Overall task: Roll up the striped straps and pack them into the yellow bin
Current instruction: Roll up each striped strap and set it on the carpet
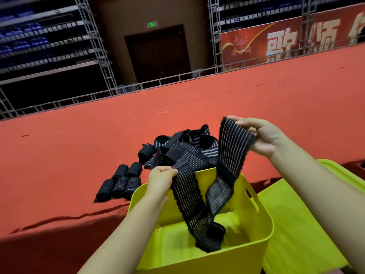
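A long black strap with thin pale stripes [233, 143] hangs between my two hands over the yellow bin [254, 244]. My right hand [262, 135] grips its upper end, raised above the bin's far right. My left hand [161, 178] pinches the strap lower down, at the bin's far left rim. A loop of the strap droops inside the bin, down to its floor. Behind the bin lies a loose pile of unrolled striped straps [189, 143]. Several rolled straps [122, 180] lie side by side on the red cloth, left of the bin.
The red-covered table [79, 145] stretches far to the left and back, with its front edge near the bin. A yellow lid [296, 224] lies to the right of the bin. Metal railing and scaffolding stand behind the table.
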Demonstrator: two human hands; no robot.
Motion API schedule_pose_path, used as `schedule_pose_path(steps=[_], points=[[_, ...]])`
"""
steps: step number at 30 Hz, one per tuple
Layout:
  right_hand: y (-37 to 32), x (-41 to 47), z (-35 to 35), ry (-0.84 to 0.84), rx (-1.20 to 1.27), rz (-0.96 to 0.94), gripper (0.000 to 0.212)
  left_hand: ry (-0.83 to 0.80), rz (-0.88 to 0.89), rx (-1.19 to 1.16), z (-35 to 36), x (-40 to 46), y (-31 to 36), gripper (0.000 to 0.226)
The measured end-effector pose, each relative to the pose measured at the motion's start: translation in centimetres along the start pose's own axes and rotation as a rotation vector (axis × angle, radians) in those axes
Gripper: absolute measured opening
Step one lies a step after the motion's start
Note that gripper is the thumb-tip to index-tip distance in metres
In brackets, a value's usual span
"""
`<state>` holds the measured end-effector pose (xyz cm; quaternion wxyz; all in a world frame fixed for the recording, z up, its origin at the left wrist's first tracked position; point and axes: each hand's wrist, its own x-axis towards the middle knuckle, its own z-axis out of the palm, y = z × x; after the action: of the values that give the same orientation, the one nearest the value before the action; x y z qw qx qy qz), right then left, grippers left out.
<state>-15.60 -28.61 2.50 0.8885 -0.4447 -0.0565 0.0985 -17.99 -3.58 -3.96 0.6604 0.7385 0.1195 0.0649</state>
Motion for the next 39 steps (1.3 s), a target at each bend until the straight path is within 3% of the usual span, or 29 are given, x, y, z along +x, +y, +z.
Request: schedule_pose_path(steps=[2,5,10,13,22,29,36,39], points=[[0.3,-0.5,0.2,-0.062,-0.297,0.027,0.030,0.009,0.015,0.038,-0.3,-0.3,-0.1,0.019],[1.6,-1.6,1.8,-0.166,-0.547,0.066,0.033,-0.021,0.069,0.049,0.2,-1.2,0.1,0.019],[3.3,-4.6,4.3,-0.310,-0.688,-0.043,0.042,-0.057,0.253,-0.004,0.6,-3.4,1.0,0.041],[5.0,-5.8,4.3,-0.237,-0.781,-0.196,0.031,-0.057,0.276,-0.084,0.6,-5.0,1.4,0.042],[8.3,-7.7,4.0,-0.033,-0.562,-0.346,0.014,-0.133,0.297,-0.277,1.3,-9.0,0.1,0.024],[9.1,-8.3,5.2,0.000,-0.306,-0.319,0.028,-0.072,0.334,-0.449,1.9,-9.7,0.0,0.029],[9.4,-8.1,5.1,0.032,-0.380,-0.383,0.034,-0.079,0.354,-0.524,2.1,-10.3,0.0,0.031],[9.4,-8.0,4.9,0.029,-0.426,-0.421,0.027,-0.083,0.359,-0.540,2.2,-10.6,0.2,0.031]])
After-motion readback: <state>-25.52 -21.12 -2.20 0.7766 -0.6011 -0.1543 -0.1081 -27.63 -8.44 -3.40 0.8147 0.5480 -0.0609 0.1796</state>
